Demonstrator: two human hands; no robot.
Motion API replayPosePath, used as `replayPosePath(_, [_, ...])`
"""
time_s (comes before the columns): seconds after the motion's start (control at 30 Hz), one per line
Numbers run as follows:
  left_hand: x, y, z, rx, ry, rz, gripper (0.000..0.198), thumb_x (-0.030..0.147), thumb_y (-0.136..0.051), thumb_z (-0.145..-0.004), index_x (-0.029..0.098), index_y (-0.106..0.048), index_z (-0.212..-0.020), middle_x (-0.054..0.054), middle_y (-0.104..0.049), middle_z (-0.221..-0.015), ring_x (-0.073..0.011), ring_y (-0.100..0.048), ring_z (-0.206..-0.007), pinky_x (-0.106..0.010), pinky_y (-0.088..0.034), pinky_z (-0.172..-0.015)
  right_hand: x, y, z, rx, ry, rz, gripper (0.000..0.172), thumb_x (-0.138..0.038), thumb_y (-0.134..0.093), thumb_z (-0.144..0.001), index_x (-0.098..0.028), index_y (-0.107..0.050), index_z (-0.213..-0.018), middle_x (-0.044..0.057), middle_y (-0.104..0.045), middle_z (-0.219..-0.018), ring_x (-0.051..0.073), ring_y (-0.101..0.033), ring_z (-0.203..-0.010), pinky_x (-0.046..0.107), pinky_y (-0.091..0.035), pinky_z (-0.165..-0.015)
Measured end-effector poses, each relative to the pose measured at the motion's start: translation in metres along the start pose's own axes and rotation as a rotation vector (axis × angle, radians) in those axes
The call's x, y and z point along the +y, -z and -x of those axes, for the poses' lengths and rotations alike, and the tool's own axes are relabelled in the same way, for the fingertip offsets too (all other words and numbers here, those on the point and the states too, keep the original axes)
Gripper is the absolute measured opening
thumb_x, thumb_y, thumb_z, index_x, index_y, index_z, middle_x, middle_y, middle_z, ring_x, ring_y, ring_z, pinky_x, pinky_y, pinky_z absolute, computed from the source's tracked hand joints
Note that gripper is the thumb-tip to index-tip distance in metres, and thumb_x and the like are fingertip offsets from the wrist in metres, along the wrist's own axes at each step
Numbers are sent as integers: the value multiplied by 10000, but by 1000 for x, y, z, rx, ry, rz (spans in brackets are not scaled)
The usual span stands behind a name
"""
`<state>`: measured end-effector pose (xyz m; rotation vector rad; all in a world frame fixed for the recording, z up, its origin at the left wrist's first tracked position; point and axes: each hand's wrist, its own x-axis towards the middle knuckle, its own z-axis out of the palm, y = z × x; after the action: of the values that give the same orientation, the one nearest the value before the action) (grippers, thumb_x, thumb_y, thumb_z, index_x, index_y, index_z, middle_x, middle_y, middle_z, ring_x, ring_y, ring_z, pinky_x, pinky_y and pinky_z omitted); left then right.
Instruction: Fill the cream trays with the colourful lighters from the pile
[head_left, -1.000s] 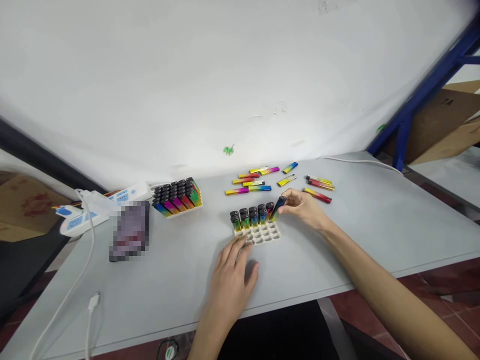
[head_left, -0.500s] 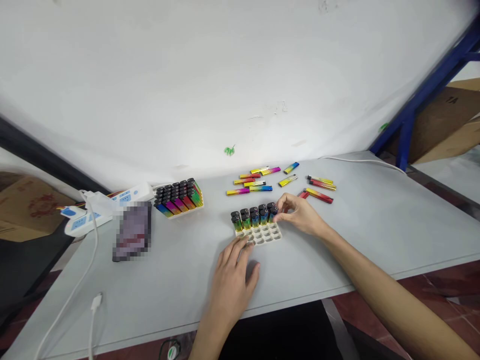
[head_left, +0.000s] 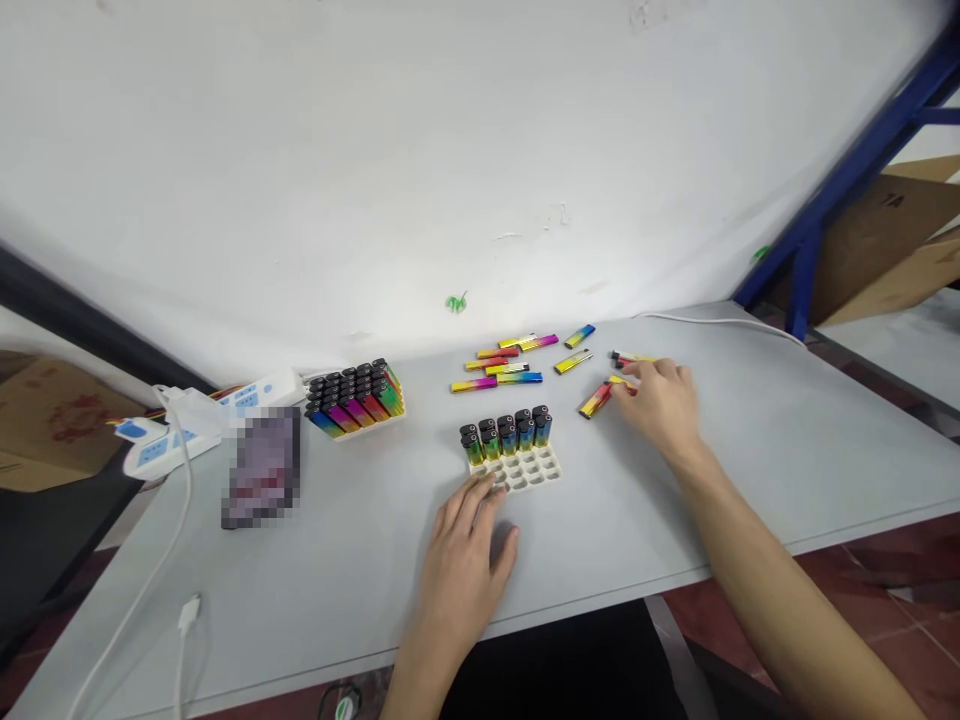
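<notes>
Two rows of lighters [head_left: 508,436] with black tops stand upright in the back of a cream slotted tray [head_left: 546,468]; its front slots are bare. My left hand [head_left: 466,545] lies flat with fingers stretched, fingertips at the tray's front left edge. To the right of the tray, my right hand [head_left: 660,405] reaches down over the loose lighters. Its thumb and forefinger close around the yellow end of one lighter, which the hand mostly hides. Beside the thumb lies a red and yellow lighter [head_left: 595,399].
A full tray of lighters [head_left: 356,400] stands at the left. Several loose lighters [head_left: 517,358] lie near the wall. At far left are a power strip [head_left: 161,450], a blurred dark packet [head_left: 264,465] and a white cable [head_left: 187,612]. A blue frame [head_left: 806,270] rises at the right.
My right hand has left the lighter at the tray's right end and moved right to the loose lighters. My left hand stays in place.
</notes>
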<state>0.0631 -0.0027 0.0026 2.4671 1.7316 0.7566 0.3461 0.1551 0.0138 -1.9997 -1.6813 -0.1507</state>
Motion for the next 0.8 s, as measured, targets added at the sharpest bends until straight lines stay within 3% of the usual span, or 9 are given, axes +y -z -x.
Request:
replayPosePath(0.1, [0, -1, 1, 11, 7, 3, 337, 252, -547, -926, 209, -549, -1260, -77, -611, -1336, -264, -530, -1282, -453, -507, -1019, 18, 2, -2, -65, -95, 90, 384, -431, -557, -811, -172, -676, -1067, 166, -593, -1060, 339, -503, -1015, 463, -397, -875])
replayPosePath(0.23, [-1, -1, 2, 38, 49, 3, 292, 239, -537, -935, 215, -562, -1224, -75, -614, -1318, -272, -525, -1269, -470, -503, -1008, 31, 2, -4, -203, -123, 133, 361, -467, -575, -776, -175, -700, -947, 168, -599, -997, 351, -531, -986, 478, -412, -844])
replayPosePath(0.37, [-2, -1, 2, 100, 116, -15, 246, 231, -529, -939, 217, -587, -1177, -83, -619, -1289, -285, -531, -1240, -492, -493, -999, 36, 2, -9, -190, -101, 56, 286, -442, -585, -778, -185, -705, -814, 155, -642, -911, 333, -572, -930, 467, -437, -808])
replayPosePath(0.53, [-2, -1, 2, 129, 162, -38, 216, 241, -543, -931, 207, -614, -1132, -88, -632, -1246, -292, -543, -1209, -483, -483, -990, 24, 14, -12, -131, -217, -551, 340, -485, -678, -754, -180, -703, -902, 112, -710, -895, 269, -640, -828, 388, -497, -723])
replayPosePath(0.67, [-3, -2, 4, 126, 149, -48, 215, 237, -543, -931, 192, -614, -1129, -94, -636, -1227, -291, -546, -1189, -483, -479, -985, 0, 15, -6, -211, -200, -1091, 310, -480, -686, -795, -193, -666, -911, 87, -705, -981, 232, -670, -885, 365, -532, -804])
replayPosePath(0.8, [-4, -2, 4, 125, 135, -41, 208, 240, -545, -932, 194, -613, -1123, -94, -633, -1225, -285, -551, -1179, -476, -493, -969, -20, 9, 5, -325, -246, -1317, 277, -464, -672, -812, -220, -620, -932, 27, -639, -830, 190, -642, -764, 355, -558, -733])
